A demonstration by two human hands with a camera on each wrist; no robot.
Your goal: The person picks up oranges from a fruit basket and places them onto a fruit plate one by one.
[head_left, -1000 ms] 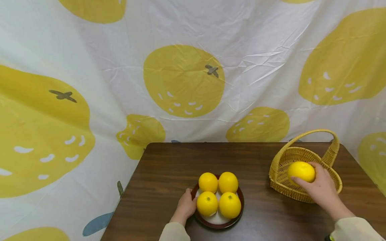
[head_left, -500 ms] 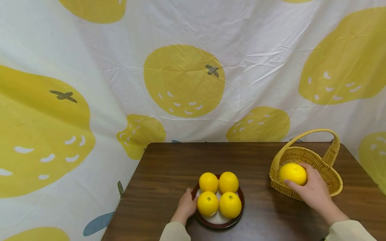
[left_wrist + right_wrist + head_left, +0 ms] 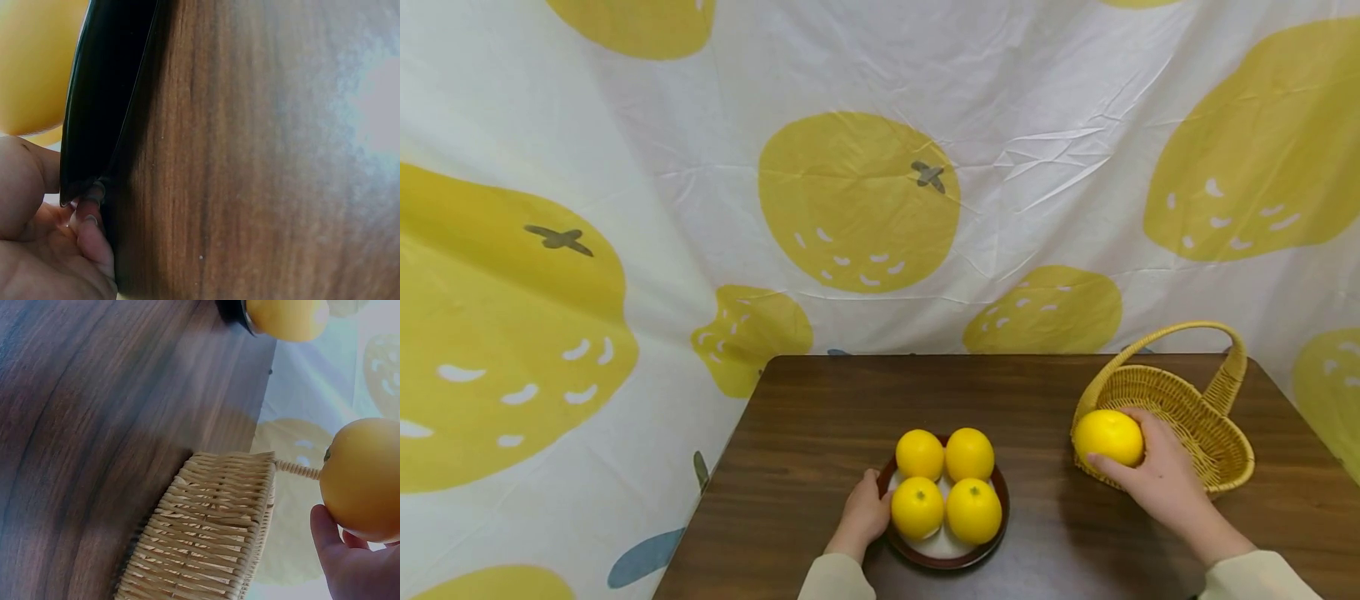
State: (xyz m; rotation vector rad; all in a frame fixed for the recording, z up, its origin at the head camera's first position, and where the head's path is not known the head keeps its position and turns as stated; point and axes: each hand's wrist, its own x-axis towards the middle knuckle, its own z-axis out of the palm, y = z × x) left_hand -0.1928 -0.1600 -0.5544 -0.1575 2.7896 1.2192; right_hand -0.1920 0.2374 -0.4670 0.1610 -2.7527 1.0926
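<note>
My right hand (image 3: 1163,479) grips a round yellow orange (image 3: 1107,437) at the left side of the wicker basket (image 3: 1195,437). In the right wrist view this orange (image 3: 365,481) is raised above the basket's woven wall (image 3: 200,531), thumb and fingers around it. My left hand (image 3: 861,515) holds the left rim of a dark-rimmed plate (image 3: 946,564). Its thumb lies over the rim and its fingers reach beneath, as the left wrist view shows. Several yellow oranges (image 3: 973,510) sit close together on the pale plate bottom.
The basket's tall arched handle (image 3: 1195,327) rises over the right part of the dark wooden table (image 3: 850,387). Bare wood lies between plate and basket. Behind the table hangs a white cloth (image 3: 1045,100) printed with yellow fruit.
My right hand has moved left with the orange, from over the basket's middle to its left rim. The left hand and the plate have stayed in place.
</note>
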